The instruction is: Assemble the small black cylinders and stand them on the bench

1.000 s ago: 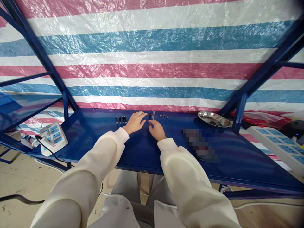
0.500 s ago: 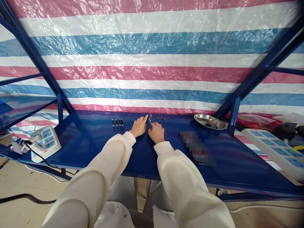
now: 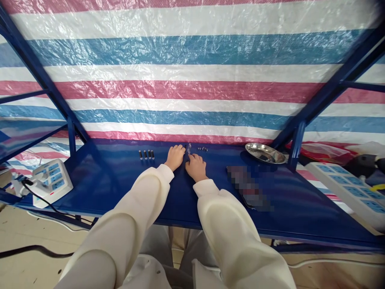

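Observation:
Both my hands rest at the back middle of a blue metal shelf (image 3: 126, 188). My left hand (image 3: 175, 156) has its fingers curled down, closed on something I cannot make out. My right hand (image 3: 195, 166) lies beside it, fingers bent and closed near a small clear piece (image 3: 189, 149); what it holds is hidden. Left of my left hand, a row of several small dark cylinders (image 3: 146, 154) stands on the shelf. A cluster of tiny metal parts (image 3: 203, 149) lies just right of the hands.
A shiny metal dish (image 3: 264, 153) sits at the back right beside a blue upright post (image 3: 295, 150). A blurred dark object (image 3: 249, 188) lies right of my arms. White power strips sit at far left (image 3: 49, 180) and far right (image 3: 345, 188). A striped tarp hangs behind.
My left hand's outstretched fingers have curled in and pulled closer to my right hand. The view has shifted slightly; the parts on the shelf stay put.

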Action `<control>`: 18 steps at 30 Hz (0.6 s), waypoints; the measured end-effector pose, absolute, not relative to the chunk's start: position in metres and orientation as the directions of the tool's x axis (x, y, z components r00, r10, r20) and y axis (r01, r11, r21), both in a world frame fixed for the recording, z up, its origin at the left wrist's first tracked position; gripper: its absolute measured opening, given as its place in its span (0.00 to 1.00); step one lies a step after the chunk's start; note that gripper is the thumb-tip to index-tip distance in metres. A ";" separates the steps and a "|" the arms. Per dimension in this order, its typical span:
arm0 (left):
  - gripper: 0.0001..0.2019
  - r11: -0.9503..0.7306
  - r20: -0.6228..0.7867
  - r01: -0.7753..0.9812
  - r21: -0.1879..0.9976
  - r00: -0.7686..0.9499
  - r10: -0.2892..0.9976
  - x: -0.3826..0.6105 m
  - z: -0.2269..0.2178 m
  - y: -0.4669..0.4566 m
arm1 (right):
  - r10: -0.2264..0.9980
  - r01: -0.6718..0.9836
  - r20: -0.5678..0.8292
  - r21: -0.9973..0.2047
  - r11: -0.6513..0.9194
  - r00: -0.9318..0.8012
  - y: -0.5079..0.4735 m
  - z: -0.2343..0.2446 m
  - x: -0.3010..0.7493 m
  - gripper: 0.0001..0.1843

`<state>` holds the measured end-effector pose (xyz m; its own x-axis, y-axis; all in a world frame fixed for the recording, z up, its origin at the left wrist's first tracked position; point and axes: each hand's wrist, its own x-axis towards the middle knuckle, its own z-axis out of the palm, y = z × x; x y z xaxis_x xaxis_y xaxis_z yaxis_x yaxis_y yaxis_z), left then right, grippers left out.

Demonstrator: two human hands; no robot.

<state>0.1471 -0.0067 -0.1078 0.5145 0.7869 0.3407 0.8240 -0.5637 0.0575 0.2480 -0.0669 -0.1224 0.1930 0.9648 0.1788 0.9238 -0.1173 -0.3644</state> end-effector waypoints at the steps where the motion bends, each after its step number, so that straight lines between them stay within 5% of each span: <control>1: 0.12 -0.555 0.357 0.828 0.084 0.495 0.792 0.145 -0.106 -0.010 | 0.965 0.925 0.179 -0.360 -0.119 0.194 -0.066 -0.124 0.248 0.25; 10: 0.04 -0.492 0.512 0.622 0.609 0.166 0.843 0.109 -0.105 -0.049 | 0.956 0.936 0.227 -0.336 -0.104 0.188 -0.055 -0.139 0.244 0.24; 18: 0.04 -0.401 0.425 0.411 0.819 0.035 0.904 0.107 -0.118 -0.051 | 0.951 0.937 0.240 -0.332 -0.109 0.196 -0.043 -0.144 0.245 0.24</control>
